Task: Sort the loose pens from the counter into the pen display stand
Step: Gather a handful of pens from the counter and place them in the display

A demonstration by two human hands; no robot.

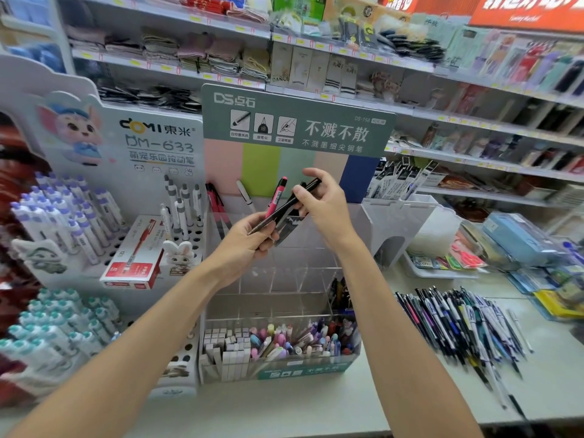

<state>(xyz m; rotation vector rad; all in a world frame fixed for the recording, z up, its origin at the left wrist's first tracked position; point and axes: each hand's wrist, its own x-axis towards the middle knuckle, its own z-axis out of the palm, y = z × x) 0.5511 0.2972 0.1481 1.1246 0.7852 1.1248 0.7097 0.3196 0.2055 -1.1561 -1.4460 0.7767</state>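
Note:
Above the clear acrylic pen display stand [319, 279], both hands meet. My left hand [249, 245] grips a pink pen [277, 196] that points upward, along with the lower end of a black pen [278, 214]. My right hand [325, 205] pinches the upper end of that black pen between thumb and fingers. A heap of loose pens [458, 324] lies on the white counter [316, 403] at the right. The stand's front row holds many pastel pens [297, 341]; its upper compartments look mostly empty, with a few dark pens [339, 294] at the right.
A white Domi stand [94, 216] with purple-capped pens is on the left, with a red pen box [132, 257] leaning on it. Teal-capped pens [53, 330] fill the lower left. A clear bin [407, 222] and stationery trays sit at the right, shelves behind.

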